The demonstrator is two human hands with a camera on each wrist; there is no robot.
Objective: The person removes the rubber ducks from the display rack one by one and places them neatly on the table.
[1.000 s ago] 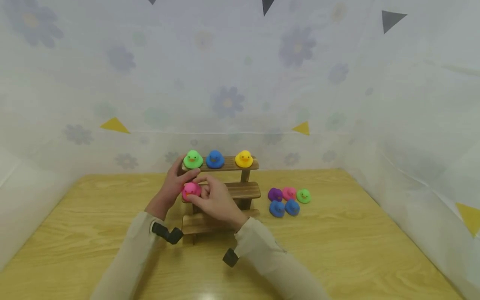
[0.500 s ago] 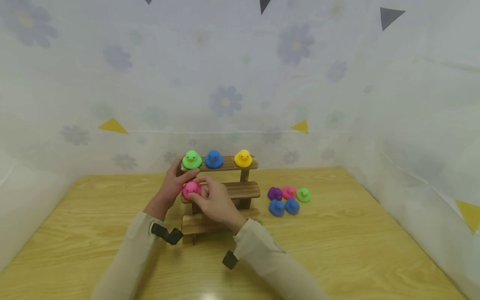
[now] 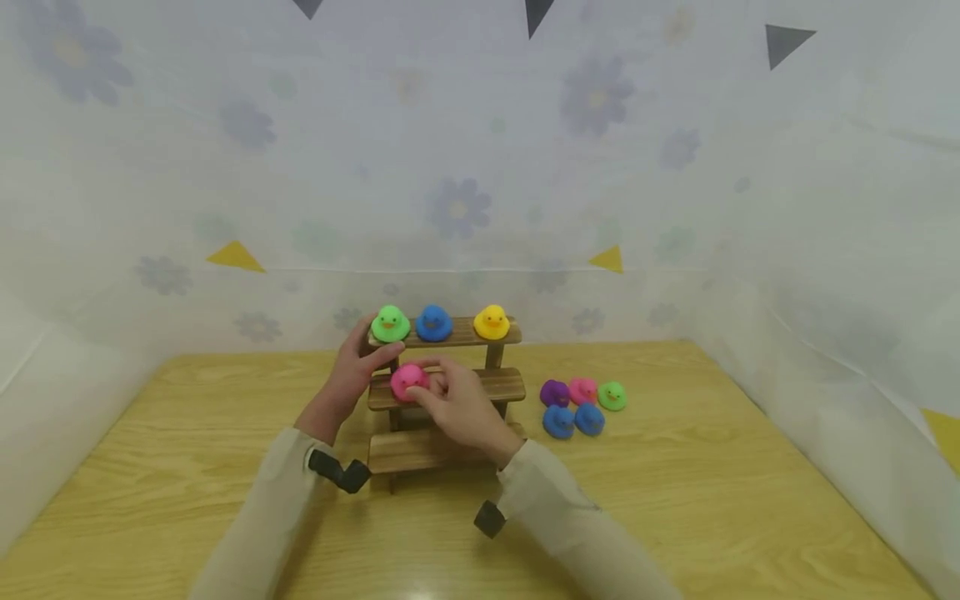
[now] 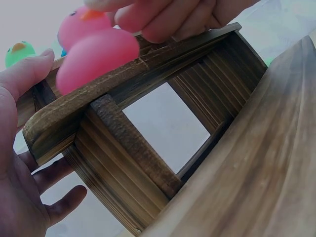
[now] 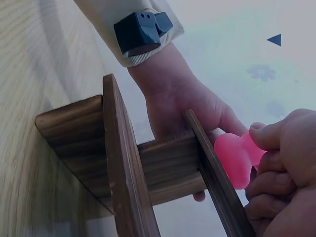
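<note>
A three-tier wooden stand [image 3: 431, 451] stands on the table. My left hand [image 3: 347, 382] holds it at its left end, the thumb in front below the top shelf and the fingers reaching behind. With thumb and fingers, my right hand [image 3: 463, 408] pinches a pink rubber duck [image 3: 407, 382] at the left part of the middle shelf. In the left wrist view the pink duck [image 4: 96, 57] sits right at the shelf's front edge. Along the top shelf are a green duck [image 3: 390, 325], a blue duck [image 3: 433, 324] and, farther right, a yellow duck [image 3: 492, 322].
Right of the stand, several ducks cluster on the wooden table [image 3: 712, 500]: a purple duck [image 3: 555, 393], a pink duck [image 3: 583, 390], a green duck [image 3: 612, 396] and two blue ducks, one being the front-left blue duck [image 3: 558, 422]. A flowered white sheet [image 3: 457, 150] hangs behind.
The pink duck has moved right along the middle shelf in my right hand, away from the shelf's left end. My left hand keeps its hold on the stand.
</note>
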